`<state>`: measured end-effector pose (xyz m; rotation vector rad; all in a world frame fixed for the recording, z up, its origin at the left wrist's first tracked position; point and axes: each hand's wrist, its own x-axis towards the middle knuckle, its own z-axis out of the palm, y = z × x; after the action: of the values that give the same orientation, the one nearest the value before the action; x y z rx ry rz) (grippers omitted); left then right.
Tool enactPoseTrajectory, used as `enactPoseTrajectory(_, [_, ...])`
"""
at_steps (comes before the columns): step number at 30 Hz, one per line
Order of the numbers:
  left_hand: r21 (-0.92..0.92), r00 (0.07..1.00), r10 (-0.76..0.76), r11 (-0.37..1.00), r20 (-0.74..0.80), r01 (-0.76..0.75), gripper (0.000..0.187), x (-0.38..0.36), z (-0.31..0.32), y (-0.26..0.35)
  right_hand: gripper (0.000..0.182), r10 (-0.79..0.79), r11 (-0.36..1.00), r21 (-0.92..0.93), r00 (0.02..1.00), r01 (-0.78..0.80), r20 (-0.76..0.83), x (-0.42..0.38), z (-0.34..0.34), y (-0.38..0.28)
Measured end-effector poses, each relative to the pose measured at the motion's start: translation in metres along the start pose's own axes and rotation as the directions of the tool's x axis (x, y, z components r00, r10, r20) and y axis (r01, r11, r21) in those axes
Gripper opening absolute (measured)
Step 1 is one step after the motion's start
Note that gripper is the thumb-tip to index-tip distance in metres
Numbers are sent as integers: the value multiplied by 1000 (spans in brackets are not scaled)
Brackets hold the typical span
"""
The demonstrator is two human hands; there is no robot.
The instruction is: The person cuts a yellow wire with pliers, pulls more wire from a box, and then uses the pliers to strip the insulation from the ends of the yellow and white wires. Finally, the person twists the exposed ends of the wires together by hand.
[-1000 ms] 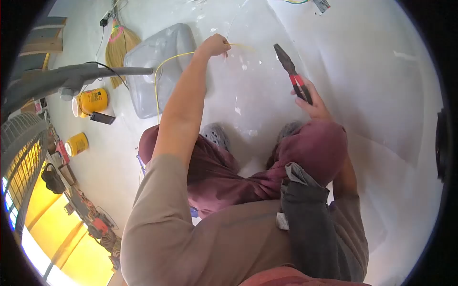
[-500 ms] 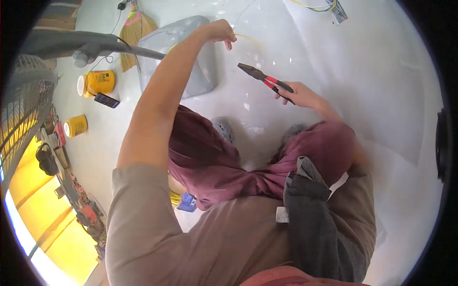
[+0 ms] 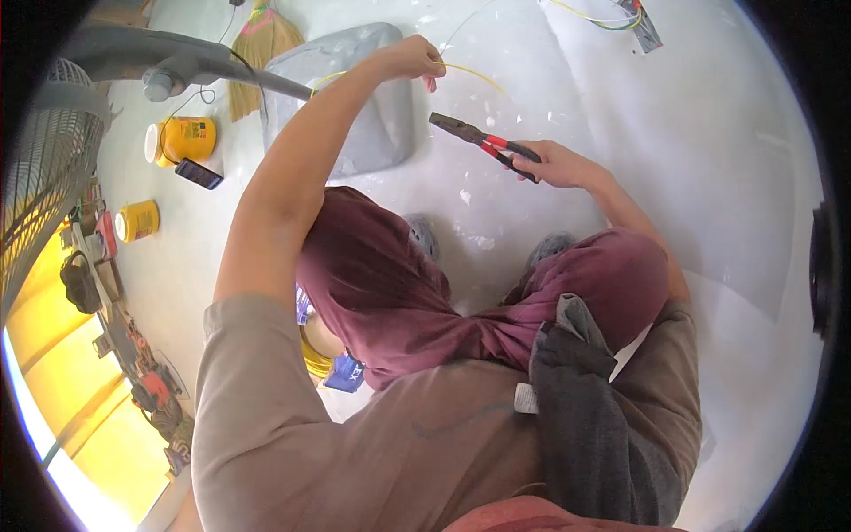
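My left hand (image 3: 409, 59) is raised ahead of me and pinches a thin yellow wire (image 3: 474, 74) that arcs to the right of the fingers. My right hand (image 3: 554, 165) grips the red and black handles of a pair of pliers (image 3: 479, 140). The dark jaws point left, toward the wire, and sit just below and right of my left hand, apart from the wire. I am crouched over a white floor with my knees in maroon trousers below both hands.
A grey plastic tub (image 3: 355, 97) lies behind my left arm. A broom (image 3: 261, 44), two yellow cans (image 3: 182, 139) (image 3: 137, 220) and a phone (image 3: 199, 174) sit at left, beside a fan (image 3: 53, 151). Tools line the left edge. More wires (image 3: 612, 16) show at top right.
My right hand swung the pliers from pointing up to pointing left, closer to the wire. My left hand stayed on the wire as the view shifted and my left knee rose.
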<state>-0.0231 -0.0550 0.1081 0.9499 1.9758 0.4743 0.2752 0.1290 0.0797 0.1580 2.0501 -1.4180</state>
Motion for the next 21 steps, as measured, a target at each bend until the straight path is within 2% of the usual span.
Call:
enactPoseTrajectory(7, [-30,999,52,998,14,-52,29,-5,1,1,39,10,1000,22,1000,-10,3,4,1,8])
enactPoseTrajectory(10, [-5,999,46,999,11,-46,29,-4,4,3,38,-49,999,19,999,49,6,9,1,6])
enactPoseTrajectory(13, [-28,996,82,996,39,-81,30,-5,6,5,38,-59,996,-65,998,61,32,17,-3,-1])
enactPoseTrajectory(15, [-9,994,93,996,56,-92,30,-5,7,6,39,-110,971,-208,993,116,38,21,-8,-9])
enactPoseTrajectory(19, [50,994,98,994,54,-101,31,-7,8,9,41,-108,941,-320,994,111,27,24,-10,-20])
enactPoseTrajectory(21, [64,997,72,995,30,-74,30,-7,11,8,43,-238,900,-370,971,229,21,29,-8,-16])
